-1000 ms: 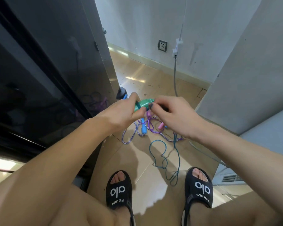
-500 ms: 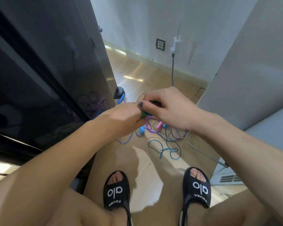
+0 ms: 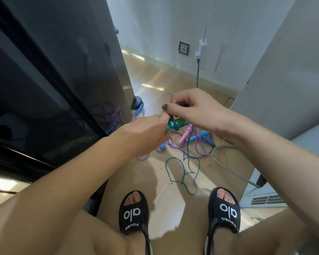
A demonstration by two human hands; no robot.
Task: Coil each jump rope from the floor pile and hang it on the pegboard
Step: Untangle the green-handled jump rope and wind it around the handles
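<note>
Since a moment ago: my right hand (image 3: pixel 195 111) has lifted above my left hand (image 3: pixel 145 133), and the teal cord now trails in longer loops down to the floor.
Left hand: my fingers (image 3: pixel 162 119) are closed around the green handles (image 3: pixel 170 125) of the teal jump rope (image 3: pixel 184 170), which poke out just past my knuckles.
Right hand: my fingers are pinched shut on the teal cord just above the handles; the thumb with its dark nail rests over it. How many turns sit on the handles I cannot tell.
Teal jump rope: from the handles the cord drops down and lies in loose loops on the floor (image 3: pixel 173 205) in front of my sandals (image 3: pixel 133 212).
Floor pile: beyond my hands lie a purple rope (image 3: pixel 201 146) with a pink handle (image 3: pixel 185 136) and a blue-and-white rope (image 3: pixel 143 158) with blue handles (image 3: pixel 197 137), tangled together, touching and crossing one another.
Farther handle: one more blue handle (image 3: pixel 138 109) lies near the foot of the dark cabinet (image 3: pixel 53 80) on my left.
Right side: a grey cable (image 3: pixel 219 162) curves over the floor beside the pile, near the white panel (image 3: pixel 284 80).
Back wall: a socket (image 3: pixel 184 48) sits low on it, well apart from the ropes.
Pegboard: out of view.
</note>
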